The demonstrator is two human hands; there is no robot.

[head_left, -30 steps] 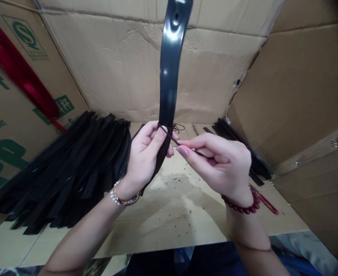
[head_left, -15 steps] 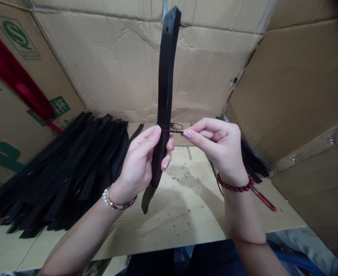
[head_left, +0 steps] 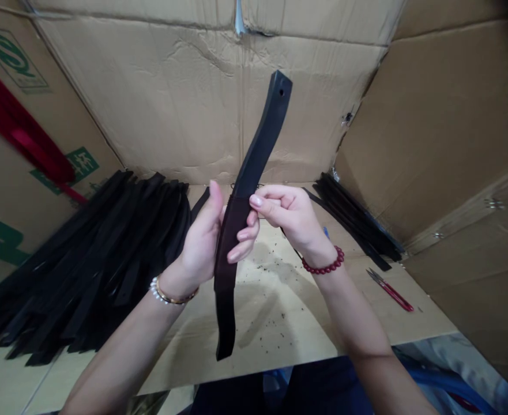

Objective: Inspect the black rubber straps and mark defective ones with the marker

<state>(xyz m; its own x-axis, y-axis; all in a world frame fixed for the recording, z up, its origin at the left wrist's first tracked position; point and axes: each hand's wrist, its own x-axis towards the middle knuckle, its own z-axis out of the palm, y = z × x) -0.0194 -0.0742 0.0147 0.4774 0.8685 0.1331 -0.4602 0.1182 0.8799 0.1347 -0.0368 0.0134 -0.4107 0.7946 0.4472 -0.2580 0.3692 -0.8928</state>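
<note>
A long, curved black strip [head_left: 260, 153] with a hole near its upper end stands tilted in front of me. Dark brown cord is wound tightly round its middle as a wrapping [head_left: 228, 242]. My left hand [head_left: 202, 245] holds the strip at this wrapping, fingers curled behind it and thumb raised off it. At the wrapping's top right edge, my right hand [head_left: 283, 213] pinches thumb and forefinger together on the cord, which is mostly hidden by the fingers. A thin length of cord hangs below the right hand.
A big pile of black strips [head_left: 93, 259] lies on the left, a smaller stack [head_left: 353, 213] at the back right. Red-handled thread snips [head_left: 392, 291] rest on the right of the cardboard-topped table [head_left: 193, 357]. Cardboard walls [head_left: 171, 104] surround it; a red bundle [head_left: 24, 129] hangs left.
The strip has turned, its top tipping right and lower. My right hand has come in from the right against the strip, and my left thumb has lifted off it.
</note>
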